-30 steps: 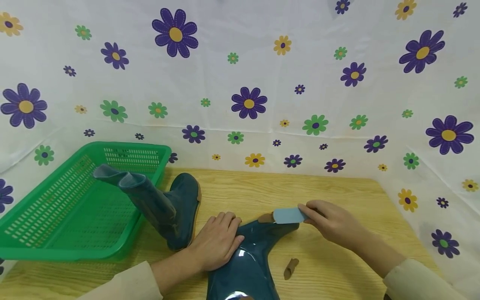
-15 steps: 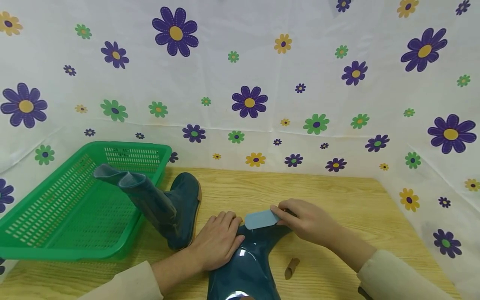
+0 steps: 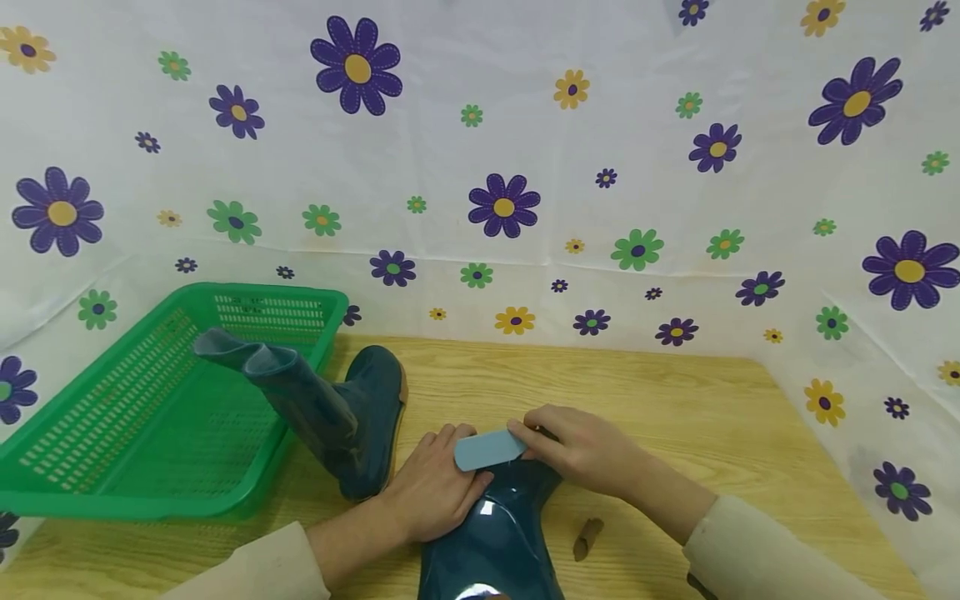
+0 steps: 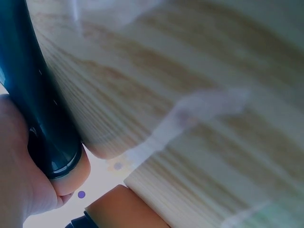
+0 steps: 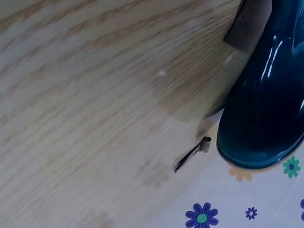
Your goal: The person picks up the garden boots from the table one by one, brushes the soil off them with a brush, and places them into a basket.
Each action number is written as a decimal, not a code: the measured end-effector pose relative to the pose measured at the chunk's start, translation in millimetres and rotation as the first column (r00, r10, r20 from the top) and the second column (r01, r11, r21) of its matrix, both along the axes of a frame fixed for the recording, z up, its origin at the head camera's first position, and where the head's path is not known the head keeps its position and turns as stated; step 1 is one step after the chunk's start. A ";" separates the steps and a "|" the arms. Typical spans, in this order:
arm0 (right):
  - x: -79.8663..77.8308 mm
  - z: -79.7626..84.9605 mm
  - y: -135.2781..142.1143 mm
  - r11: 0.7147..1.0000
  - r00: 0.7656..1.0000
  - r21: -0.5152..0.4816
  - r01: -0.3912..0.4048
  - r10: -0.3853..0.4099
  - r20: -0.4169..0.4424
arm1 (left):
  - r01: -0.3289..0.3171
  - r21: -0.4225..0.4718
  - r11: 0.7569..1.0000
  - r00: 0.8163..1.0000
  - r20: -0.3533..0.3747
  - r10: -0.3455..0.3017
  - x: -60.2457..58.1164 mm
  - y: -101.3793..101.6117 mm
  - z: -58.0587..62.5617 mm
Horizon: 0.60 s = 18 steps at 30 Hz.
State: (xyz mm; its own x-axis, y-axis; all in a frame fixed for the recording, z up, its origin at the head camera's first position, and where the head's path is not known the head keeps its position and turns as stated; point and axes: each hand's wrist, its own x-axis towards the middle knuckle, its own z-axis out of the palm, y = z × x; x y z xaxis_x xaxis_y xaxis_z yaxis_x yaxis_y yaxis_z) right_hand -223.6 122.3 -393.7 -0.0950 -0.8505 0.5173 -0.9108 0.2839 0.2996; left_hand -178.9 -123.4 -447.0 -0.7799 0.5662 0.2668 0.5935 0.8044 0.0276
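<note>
A dark teal rubber boot (image 3: 487, 550) lies on the table, partly cut off by the lower frame edge. My left hand (image 3: 435, 492) grips it, and the left wrist view shows that hand (image 4: 28, 175) curled round the boot (image 4: 38, 95). Thumb and fingers of my right hand (image 3: 592, 454) hold a light blue, flat, round-ended piece (image 3: 489, 450), perhaps a brush, over the boot's far edge, close to the left fingers. Its underside is hidden. A second teal boot (image 3: 375, 417) with a tan sole leans its shaft on the green basket's rim.
The green plastic basket (image 3: 157, 504) fills the left side. A small brown rolled scrap (image 3: 587, 539) lies on the wood-grain table (image 3: 660, 400) right of the boot. A white flower-patterned sheet (image 3: 435, 150) hangs behind and at both sides.
My right hand has moved leftward with the light blue piece along the boot's far edge, up to the left hand. The left hand stays on the boot.
</note>
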 end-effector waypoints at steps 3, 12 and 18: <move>-0.1 4.9 6.1 1.000 1.000 -0.004 0.011 -0.011 0.013 | -0.001 -0.025 1.000 1.000 -0.018 0.000 -0.4 -0.1 -0.3; -6.2 18.8 70.9 0.996 0.996 -0.043 0.076 -0.078 -0.044 | -0.011 -0.047 0.999 1.000 0.009 0.011 -1.1 1.6 1.9; -11.0 21.8 115.6 0.975 0.978 -0.128 0.182 -0.194 -0.082 | -0.013 -0.051 0.999 1.000 0.021 0.014 -0.2 1.9 2.6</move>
State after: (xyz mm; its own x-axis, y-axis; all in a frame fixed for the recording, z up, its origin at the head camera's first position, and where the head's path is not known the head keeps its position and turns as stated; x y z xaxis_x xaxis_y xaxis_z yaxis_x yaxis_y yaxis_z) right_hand -234.6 237.9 -371.9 -0.1938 -0.7534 0.6283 -0.8072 0.4864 0.3343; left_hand -179.1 -121.6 -444.4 -0.7927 0.5682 0.2211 0.5823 0.8130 -0.0015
